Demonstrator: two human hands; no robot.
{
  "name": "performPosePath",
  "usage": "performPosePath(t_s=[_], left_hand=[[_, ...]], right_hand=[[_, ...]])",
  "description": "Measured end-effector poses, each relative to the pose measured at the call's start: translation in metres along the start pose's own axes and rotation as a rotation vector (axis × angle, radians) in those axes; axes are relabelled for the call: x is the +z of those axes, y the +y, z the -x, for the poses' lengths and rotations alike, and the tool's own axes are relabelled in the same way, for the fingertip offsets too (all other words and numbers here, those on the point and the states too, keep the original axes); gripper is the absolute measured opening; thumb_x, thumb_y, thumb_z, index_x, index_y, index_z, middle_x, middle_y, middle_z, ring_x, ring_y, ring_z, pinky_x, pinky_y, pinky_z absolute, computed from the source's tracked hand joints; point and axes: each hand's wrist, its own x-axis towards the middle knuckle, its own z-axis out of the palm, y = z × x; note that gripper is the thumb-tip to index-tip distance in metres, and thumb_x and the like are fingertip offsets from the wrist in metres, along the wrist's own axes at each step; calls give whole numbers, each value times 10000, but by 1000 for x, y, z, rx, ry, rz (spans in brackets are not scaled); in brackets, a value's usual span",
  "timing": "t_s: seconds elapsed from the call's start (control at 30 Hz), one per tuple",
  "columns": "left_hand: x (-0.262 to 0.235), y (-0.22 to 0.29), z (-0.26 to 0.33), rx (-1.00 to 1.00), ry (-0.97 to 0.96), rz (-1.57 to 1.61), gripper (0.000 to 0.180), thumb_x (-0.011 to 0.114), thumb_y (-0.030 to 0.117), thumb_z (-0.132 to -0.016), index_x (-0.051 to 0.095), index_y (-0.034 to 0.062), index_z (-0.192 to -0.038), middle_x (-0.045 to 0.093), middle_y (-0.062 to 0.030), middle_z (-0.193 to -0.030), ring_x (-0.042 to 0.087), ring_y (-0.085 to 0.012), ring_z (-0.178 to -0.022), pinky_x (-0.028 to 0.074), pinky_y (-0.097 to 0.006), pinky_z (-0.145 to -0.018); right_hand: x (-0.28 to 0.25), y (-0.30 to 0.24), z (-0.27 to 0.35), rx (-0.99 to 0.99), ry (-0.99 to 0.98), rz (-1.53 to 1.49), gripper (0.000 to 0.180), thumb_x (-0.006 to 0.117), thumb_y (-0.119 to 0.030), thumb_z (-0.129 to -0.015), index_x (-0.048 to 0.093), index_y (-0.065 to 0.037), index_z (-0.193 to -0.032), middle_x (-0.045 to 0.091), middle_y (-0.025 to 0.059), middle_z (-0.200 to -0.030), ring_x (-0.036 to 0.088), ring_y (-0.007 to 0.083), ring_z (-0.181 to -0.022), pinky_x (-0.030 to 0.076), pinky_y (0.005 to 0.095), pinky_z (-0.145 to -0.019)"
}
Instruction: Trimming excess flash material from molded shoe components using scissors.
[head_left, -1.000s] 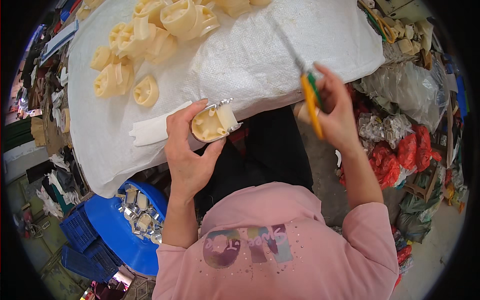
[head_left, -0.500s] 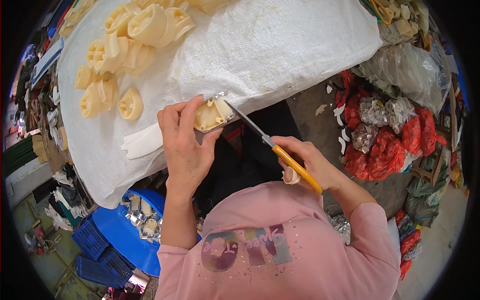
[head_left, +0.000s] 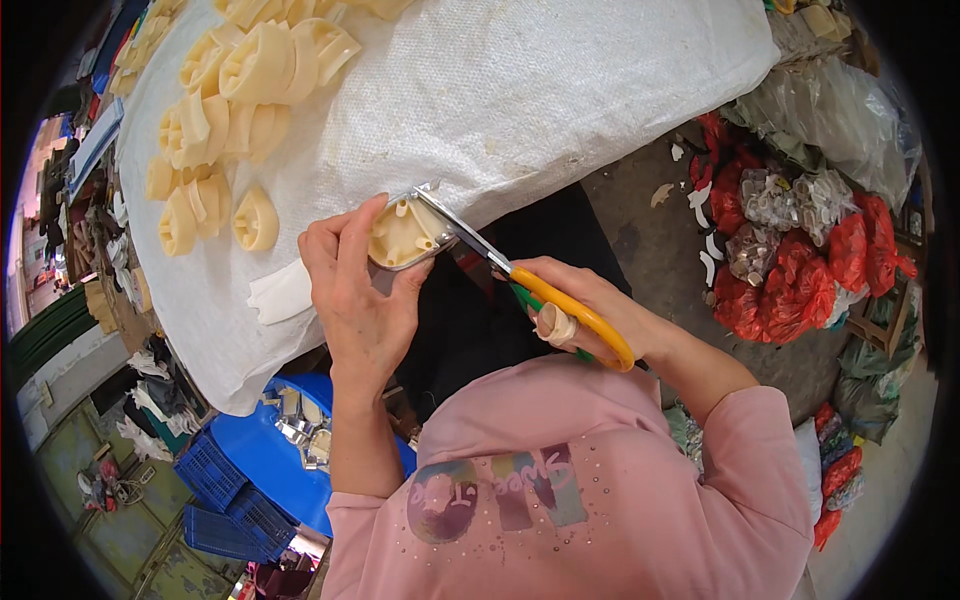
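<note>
My left hand grips a cream plastic part with a shiny silver rim, its hollow side with small posts facing up. In my right hand is a pair of scissors with yellow and green handles. The blades lie at the right edge of the part's rim. A beige wrapping surrounds a digit of my right hand. To the left, a heap of cream plastic parts rests on a white woven sheet, with one part lying apart.
Below the sheet's left side stands a blue basin holding silver-rimmed pieces. Blue crates are beside it. Red bags and clear plastic bags lie on the right. A white flap sits near my left wrist.
The scissors have turned, so the green handle now shows beside the yellow one and the blades are against the rim. Both hands appear slightly further left in the view.
</note>
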Motion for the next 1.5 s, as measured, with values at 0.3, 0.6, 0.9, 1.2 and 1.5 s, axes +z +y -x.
performPosePath(t_s=[0.3, 0.6, 0.9, 1.2, 1.5], left_hand=[[1, 1, 0, -1, 12, -10, 580, 751, 20, -596, 589, 59, -1152, 508, -111, -997, 530, -273, -949, 440, -348, -843], [1, 1, 1, -7, 16, -11, 602, 755, 14, -591, 580, 65, -1165, 509, -110, -1002, 528, -280, -947, 437, -357, -844], [-17, -20, 2, 8, -76, 516, 569, 769, 123, -648, 573, 37, -1175, 512, -136, -1127, 520, -272, -1029, 422, -352, -899], [-34, -17, 1, 51, -206, 538, 540, 732, 214, -680, 583, 38, -1168, 514, -122, -1091, 528, -257, -1006, 419, -331, -883], [-41, -6, 3, 49, -255, 480, 596, 679, -63, -560, 596, 29, -1143, 515, -114, -1068, 538, -253, -976, 429, -316, -869]], right_hand=[[10, 3, 1, -23, 57, 41, 553, 586, -9, -711, 448, -34, -1246, 572, 100, -839, 581, 206, -683, 455, 287, -648], [7, 3, 14, 0, 54, 103, 594, 643, -63, -727, 436, -29, -1283, 595, 155, -1014, 619, 277, -830, 471, 316, -736], [-29, -36, 26, -171, 220, 559, 629, 773, -300, -694, 533, -90, -1235, 543, 97, -838, 561, 288, -744, 443, 380, -668], [-41, -100, 24, -195, -25, 1245, 487, 740, -303, -679, 611, -140, -1119, 501, 35, -724, 528, 228, -601, 401, 356, -551], [-35, -111, 26, -210, -78, 1361, 463, 758, -244, -638, 628, -135, -1069, 459, 17, -695, 507, 209, -596, 391, 350, -562]])
